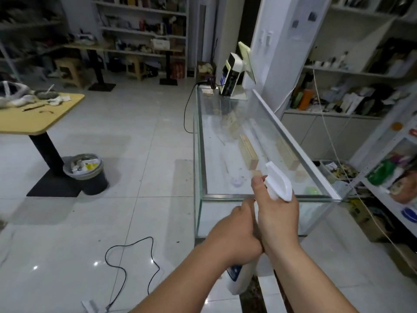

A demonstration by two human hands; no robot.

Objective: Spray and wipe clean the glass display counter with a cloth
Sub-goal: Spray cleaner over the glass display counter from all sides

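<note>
My right hand (278, 220) is curled round the neck of a white spray bottle (278, 184), fingers at the trigger. My left hand (234, 238) is wrapped round the bottle's body just below, touching the right. I cannot tell whether the trigger is being squeezed. The nozzle sits over the near end of the glass counter (225, 196) and points along its top. I see no cloth anywhere.

What could go wrong, as I judge it: a till (232, 75) stands on the far end of the counter, so a long spray aimed that way could wet it. Mist drifting past the edge could leave the shiny floor tiles slick. A black cable (126, 256) loops on the floor to my left, where a foot could catch it as I move along.

Inside the counter, under the glass, lie pale wooden blocks (249, 154) and some small things too blurred to name. A dark bin (94, 184) well to the left, beside a table leg, holds crumpled rubbish.
</note>
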